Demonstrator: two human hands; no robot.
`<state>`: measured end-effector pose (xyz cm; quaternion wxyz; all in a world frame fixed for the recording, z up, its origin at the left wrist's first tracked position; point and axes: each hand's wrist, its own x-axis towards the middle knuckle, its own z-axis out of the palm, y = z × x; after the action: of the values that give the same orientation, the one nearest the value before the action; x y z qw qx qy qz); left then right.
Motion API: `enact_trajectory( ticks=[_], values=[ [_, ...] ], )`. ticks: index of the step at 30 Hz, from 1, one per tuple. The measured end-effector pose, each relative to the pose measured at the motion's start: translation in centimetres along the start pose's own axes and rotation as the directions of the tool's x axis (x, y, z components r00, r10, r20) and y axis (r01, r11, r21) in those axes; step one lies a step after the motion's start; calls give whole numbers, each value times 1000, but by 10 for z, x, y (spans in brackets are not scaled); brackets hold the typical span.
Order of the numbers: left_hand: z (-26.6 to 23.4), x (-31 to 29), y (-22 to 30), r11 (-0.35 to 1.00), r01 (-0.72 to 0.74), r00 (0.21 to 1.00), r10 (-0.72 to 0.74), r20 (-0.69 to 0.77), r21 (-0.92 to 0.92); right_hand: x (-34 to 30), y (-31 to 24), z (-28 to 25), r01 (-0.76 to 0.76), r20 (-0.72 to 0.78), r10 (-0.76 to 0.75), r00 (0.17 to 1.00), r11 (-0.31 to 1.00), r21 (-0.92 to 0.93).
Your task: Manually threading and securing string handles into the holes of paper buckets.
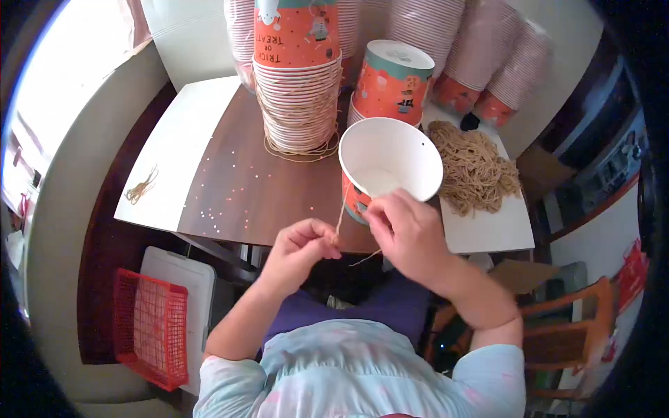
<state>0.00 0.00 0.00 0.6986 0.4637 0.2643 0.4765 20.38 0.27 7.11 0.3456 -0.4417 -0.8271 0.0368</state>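
Twine [342, 211] is pinched by the left hand [303, 249]; at its three o'clock (beside a bucket [368, 148]), the right hand [411, 233] has a grip that cannot be told.

My left grip [301, 247] pinches tight | my right grip [408, 230] sits slightly farther, fingers bent | left forearm [249, 312] and right forearm [481, 291] angle inward

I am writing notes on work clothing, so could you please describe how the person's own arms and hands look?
The left hand and the right hand are bare, without gloves, and no watch shows. Short, loose sleeves, light blue with soft pink patches, leave the forearms uncovered.
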Motion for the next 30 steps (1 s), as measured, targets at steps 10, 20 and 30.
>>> enact_trajectory(
  ticks=[10,20,30],
  values=[
    [29,-5,-9,768,-220,959,282,-9,602,-43,6,39,-518,342,414,843,456,724],
    [29,20,-14,994,46,995,-37,-95,101,-58,-8,47,-510,324,466,823,357,783],
    [25,6,-21,912,-100,982,154,-107,398,-92,-27,43,-282,140,615,776,140,949]
  ],
)
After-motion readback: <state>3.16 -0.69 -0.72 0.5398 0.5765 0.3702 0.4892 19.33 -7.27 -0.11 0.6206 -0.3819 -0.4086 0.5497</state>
